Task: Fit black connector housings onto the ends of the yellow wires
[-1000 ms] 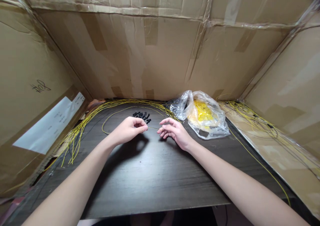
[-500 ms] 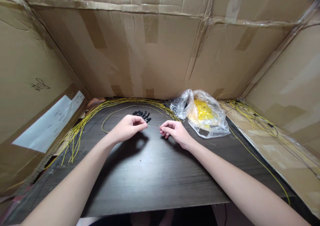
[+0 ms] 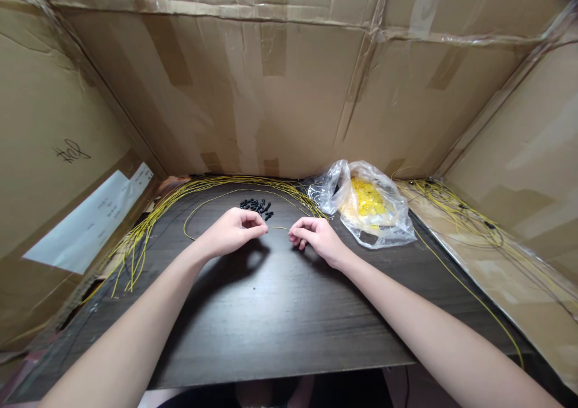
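Above the middle of the dark table, my left hand [image 3: 239,230] pinches a thin yellow wire [image 3: 279,227]. My right hand [image 3: 313,236] is closed at the wire's other visible end, a short span apart. Whatever else is between the fingertips is too small to make out. A loop of yellow wire [image 3: 186,221] curves on the table behind my left hand. Just beyond that hand's fingers lies a pile of small black pieces [image 3: 257,206].
A long bundle of yellow wires [image 3: 156,209] arcs along the back left. At the back right sits a clear plastic bag [image 3: 392,218] with small yellow pieces. More yellow wires [image 3: 451,212] lie on cardboard at the right. Cardboard walls [image 3: 298,95] enclose the dark table [image 3: 271,324].
My left hand has shifted very slightly to the right, and the gap between the hands is a little smaller. The grips look the same.
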{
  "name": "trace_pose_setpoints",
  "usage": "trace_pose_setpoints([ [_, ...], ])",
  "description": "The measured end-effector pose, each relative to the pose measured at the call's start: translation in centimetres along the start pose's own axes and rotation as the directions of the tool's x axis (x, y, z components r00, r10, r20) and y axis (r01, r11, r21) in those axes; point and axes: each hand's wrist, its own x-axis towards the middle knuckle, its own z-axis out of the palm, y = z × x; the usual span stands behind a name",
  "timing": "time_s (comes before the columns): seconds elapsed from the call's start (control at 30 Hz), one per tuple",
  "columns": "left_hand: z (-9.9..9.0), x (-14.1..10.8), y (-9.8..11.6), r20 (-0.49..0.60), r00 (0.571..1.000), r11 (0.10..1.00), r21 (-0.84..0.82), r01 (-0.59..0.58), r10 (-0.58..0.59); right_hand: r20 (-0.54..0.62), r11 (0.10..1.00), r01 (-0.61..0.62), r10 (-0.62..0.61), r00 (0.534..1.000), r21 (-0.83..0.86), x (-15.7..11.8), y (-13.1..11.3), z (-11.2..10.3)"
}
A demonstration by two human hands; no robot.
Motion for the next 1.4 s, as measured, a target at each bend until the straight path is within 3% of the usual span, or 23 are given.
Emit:
trace_pose_setpoints([
  [1.0,0.5,0.1,0.0,0.031,0.999,0.998,0.056,-0.010,0.009,0.083,0.997,-0.017,0.024,0.996,-0.077,0.1,0.2,-0.1],
  [1.4,3.5,0.0,1.1,0.143,0.989,0.994,-0.111,-0.009,0.025,0.117,0.991,0.011,0.005,0.993,-0.133,-0.2,0.0,0.2],
])
